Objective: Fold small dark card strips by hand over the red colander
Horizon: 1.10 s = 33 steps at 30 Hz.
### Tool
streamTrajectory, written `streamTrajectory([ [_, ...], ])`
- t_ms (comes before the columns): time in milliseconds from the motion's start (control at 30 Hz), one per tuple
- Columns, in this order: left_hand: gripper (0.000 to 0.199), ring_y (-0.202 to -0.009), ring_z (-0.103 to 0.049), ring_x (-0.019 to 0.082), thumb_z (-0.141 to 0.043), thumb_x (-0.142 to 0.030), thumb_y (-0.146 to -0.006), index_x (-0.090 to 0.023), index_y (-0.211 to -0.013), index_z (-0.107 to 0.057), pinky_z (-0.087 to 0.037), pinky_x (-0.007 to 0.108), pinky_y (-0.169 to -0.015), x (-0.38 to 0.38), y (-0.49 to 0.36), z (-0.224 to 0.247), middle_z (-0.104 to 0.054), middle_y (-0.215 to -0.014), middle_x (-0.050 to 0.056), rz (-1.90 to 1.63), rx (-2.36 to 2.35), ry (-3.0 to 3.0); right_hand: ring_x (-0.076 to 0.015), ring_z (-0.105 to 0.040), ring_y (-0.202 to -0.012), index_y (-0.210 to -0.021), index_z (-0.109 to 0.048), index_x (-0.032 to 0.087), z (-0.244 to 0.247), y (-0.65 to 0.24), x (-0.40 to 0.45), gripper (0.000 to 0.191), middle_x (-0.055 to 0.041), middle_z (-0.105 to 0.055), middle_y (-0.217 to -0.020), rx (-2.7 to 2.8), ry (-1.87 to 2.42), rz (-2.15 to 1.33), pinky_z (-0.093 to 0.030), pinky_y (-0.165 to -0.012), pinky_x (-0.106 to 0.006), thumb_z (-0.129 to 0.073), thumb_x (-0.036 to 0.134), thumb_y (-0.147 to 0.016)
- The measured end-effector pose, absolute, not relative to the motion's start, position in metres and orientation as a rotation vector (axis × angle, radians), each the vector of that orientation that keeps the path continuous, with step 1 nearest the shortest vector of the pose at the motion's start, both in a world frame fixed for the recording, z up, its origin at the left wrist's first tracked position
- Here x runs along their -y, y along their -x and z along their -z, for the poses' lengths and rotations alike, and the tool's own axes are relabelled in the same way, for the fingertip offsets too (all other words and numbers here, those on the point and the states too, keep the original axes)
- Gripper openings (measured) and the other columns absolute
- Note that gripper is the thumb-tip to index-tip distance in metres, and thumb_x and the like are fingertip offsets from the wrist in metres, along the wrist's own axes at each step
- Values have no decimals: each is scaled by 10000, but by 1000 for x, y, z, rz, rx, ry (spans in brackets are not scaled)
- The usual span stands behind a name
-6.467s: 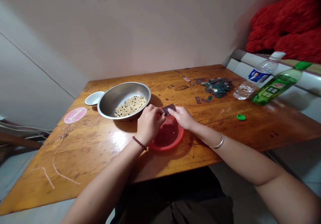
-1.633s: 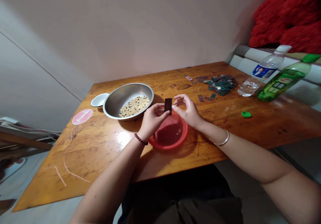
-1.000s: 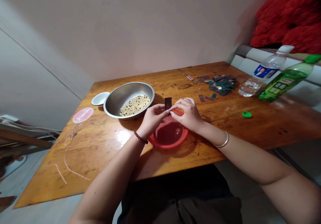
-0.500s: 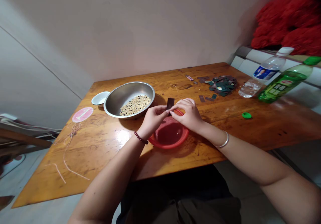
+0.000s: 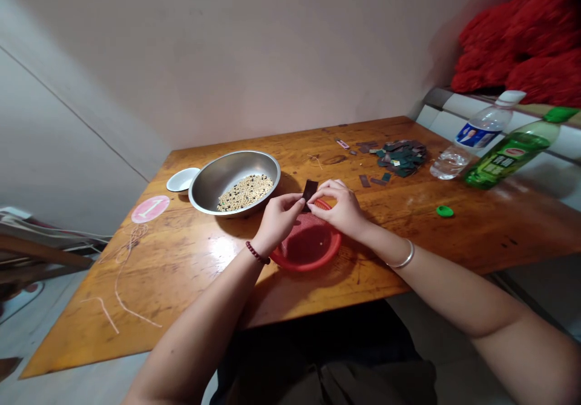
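Note:
A small dark brown rectangular strip [image 5: 310,188] stands up between my fingertips. My left hand [image 5: 280,216] pinches its lower left edge between thumb and fingers. From the other side, my right hand [image 5: 338,208] is closed on the strip's lower right edge. Both hands are over the far rim of a red plastic mesh basket [image 5: 313,266], which holds a tiny pale bit. Just left of the hands sits a steel bowl [image 5: 202,202] with pale and black beans [image 5: 245,193] in it. The strip's lower end is partly hidden by my fingers.
A white dish [image 5: 181,180], a pink number disc [image 5: 149,209] and loose string [image 5: 120,293] lie left. Dark strips [image 5: 403,155] are heaped at the back right, near a pink cutter [image 5: 342,144], a clear bottle [image 5: 472,135], a green bottle [image 5: 511,154] and a green cap [image 5: 445,211].
The strip leans slightly more to the right, still pinched by both hands. The view has shifted very slightly; nothing else has visibly moved.

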<state>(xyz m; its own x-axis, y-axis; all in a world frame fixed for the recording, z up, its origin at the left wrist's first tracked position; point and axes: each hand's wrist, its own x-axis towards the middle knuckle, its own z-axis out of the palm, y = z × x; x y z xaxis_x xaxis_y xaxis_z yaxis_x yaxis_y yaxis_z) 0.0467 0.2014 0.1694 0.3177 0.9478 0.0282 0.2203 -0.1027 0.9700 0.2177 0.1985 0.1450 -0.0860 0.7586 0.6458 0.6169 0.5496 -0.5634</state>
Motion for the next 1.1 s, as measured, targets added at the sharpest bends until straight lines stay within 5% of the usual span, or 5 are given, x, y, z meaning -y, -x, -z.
streamTrajectory([
  [567,333,-684,-634,135,-559,-370,-862,-153,-1062,-712,-524,210,-559,-203,-44,-160,-728,-977,83,-936,-1171,-1743,-215,-549,-876,-780,-732,260,-142,-216,-194,57,-26,-657,-829,1892,1167,173,-378,-867,-397,-680,281,-788],
  [1100,328,-683,-646,144,-556,-363,-863,-176,-1086,-707,-527,226,-586,-203,-43,-157,-735,-960,76,-909,-1196,-1776,-233,-527,-928,-745,-714,248,-144,-216,-193,24,-47,-611,-882,1907,1200,145,-391,-868,-400,-696,248,-761],
])
